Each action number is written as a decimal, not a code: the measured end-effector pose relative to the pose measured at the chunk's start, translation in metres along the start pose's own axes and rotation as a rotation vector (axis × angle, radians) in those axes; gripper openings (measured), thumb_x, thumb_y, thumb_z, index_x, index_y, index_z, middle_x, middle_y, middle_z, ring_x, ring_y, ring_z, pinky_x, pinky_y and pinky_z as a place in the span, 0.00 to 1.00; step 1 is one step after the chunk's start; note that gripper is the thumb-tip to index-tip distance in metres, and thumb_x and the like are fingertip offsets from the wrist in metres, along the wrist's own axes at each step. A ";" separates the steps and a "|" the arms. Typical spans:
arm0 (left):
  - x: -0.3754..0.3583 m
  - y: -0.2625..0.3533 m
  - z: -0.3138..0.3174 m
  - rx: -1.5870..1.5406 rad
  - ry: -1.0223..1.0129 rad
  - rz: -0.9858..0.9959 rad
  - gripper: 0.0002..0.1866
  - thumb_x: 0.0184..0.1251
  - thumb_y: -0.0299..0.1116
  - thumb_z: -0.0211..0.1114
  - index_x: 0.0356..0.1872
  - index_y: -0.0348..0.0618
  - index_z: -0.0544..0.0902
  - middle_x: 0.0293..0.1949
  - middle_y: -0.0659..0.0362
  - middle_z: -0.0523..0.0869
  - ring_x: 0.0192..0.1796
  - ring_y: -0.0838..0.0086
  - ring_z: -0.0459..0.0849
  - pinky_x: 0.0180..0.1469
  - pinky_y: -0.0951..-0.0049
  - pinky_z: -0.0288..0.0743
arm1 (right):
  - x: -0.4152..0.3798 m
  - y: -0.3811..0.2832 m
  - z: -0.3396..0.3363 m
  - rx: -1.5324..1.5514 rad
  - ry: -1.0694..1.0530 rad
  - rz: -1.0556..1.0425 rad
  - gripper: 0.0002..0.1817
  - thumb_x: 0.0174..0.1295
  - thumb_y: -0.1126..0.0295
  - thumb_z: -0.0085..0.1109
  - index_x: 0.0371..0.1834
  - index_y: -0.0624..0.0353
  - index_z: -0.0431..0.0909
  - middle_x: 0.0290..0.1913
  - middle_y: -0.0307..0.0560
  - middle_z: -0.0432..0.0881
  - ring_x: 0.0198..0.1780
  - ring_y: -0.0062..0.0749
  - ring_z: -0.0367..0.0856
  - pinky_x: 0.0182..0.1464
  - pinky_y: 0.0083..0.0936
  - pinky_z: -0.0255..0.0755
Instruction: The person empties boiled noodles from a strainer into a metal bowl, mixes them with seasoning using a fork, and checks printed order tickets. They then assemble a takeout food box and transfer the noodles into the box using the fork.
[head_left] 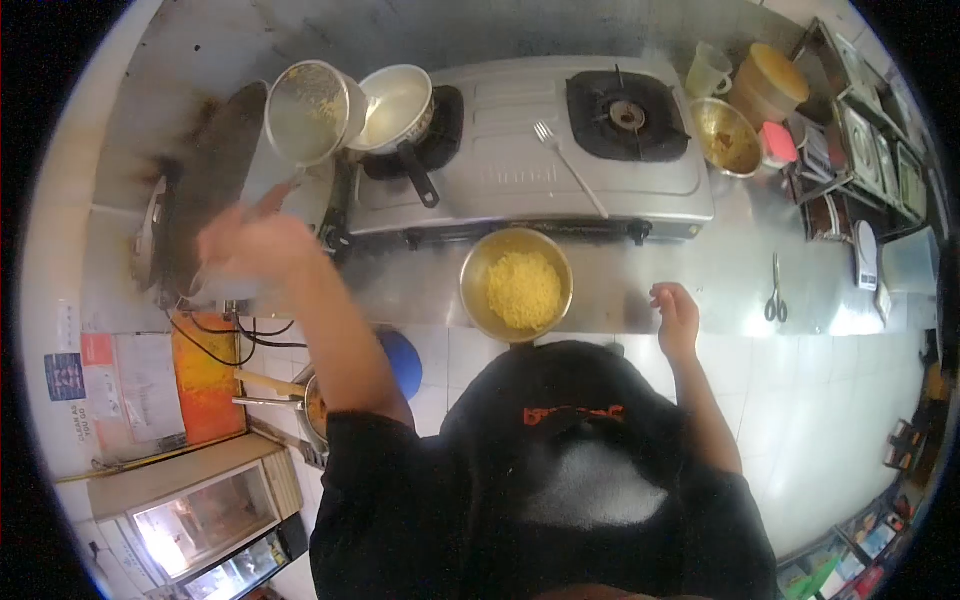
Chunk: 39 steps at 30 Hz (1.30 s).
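Observation:
My left hand (255, 245) is raised over the left end of the counter, smeared by motion, and I cannot tell whether anything is in its fingers. Just beyond it is a round mesh strainer (308, 115) with yellow bits in it. The strainer overlaps the rim of a white saucepan (407, 122), whose black handle points toward me. My right hand (677, 315) hovers at the counter's front edge, fingers loosely bent and holding nothing. Between my hands, a steel bowl (475, 310) with a heap of yellow grated or crumbly food (524, 290) sits at the edge in front of me.
A two-burner gas stove (500, 130) stands behind the bowl, a fork (570, 168) lying on it. To the right are scissors (776, 290), a stained metal bowl (725, 140), a clear jug (708, 70) and a white scale (865, 255). A dark pan (215, 175) leans at left.

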<state>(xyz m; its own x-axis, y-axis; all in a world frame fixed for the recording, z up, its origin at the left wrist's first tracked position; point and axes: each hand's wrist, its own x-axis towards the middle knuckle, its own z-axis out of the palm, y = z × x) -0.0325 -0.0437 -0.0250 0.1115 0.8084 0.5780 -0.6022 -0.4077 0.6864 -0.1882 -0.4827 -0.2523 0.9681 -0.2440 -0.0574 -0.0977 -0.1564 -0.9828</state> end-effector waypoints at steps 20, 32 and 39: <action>-0.101 -0.138 -0.040 0.269 -0.608 0.221 0.09 0.66 0.32 0.60 0.39 0.39 0.72 0.40 0.52 0.71 0.42 0.65 0.74 0.47 0.66 0.68 | 0.016 -0.018 0.047 -0.135 -0.031 -0.082 0.09 0.67 0.69 0.52 0.38 0.66 0.77 0.32 0.41 0.79 0.31 0.21 0.74 0.37 0.20 0.70; -0.101 -0.154 -0.090 0.796 -1.020 0.498 0.54 0.45 0.64 0.68 0.68 0.37 0.59 0.61 0.44 0.67 0.59 0.49 0.66 0.59 0.51 0.56 | 0.113 -0.080 0.102 -0.725 0.018 -0.528 0.08 0.56 0.72 0.58 0.38 0.61 0.78 0.38 0.54 0.78 0.43 0.47 0.78 0.46 0.39 0.72; -0.106 -0.164 -0.111 0.879 -1.118 0.478 0.60 0.37 0.70 0.68 0.69 0.41 0.57 0.63 0.43 0.64 0.62 0.48 0.63 0.60 0.48 0.53 | 0.134 -0.068 0.127 -1.020 -0.111 -0.391 0.14 0.53 0.76 0.54 0.44 0.59 0.79 0.44 0.57 0.76 0.48 0.55 0.74 0.51 0.41 0.72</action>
<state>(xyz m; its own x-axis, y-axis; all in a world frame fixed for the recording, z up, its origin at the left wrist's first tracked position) -0.0334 -0.0151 -0.2476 0.8215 -0.0386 0.5690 -0.1465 -0.9785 0.1452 -0.0224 -0.3828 -0.2157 0.9842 0.0738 0.1607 0.1244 -0.9348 -0.3325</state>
